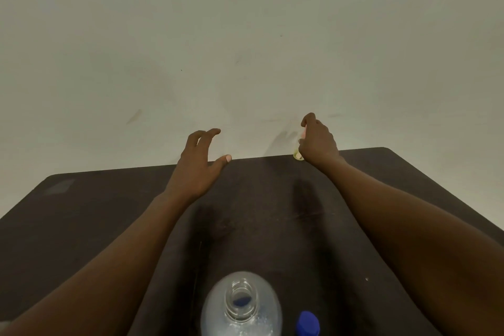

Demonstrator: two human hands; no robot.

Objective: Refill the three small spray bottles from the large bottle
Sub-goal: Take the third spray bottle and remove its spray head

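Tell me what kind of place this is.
Likely a plain indoor work spot: a dark table before a bare pale wall, an open clear bottle and blue cap, a small bottle in the right hand.

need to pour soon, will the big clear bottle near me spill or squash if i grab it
The large bottle stands uncapped, the blue cap beside it, so it would probably spill if tilted or knocked. Its clear plastic wall likely gives under a squeeze. Weight is unclear: the fill level does not show.
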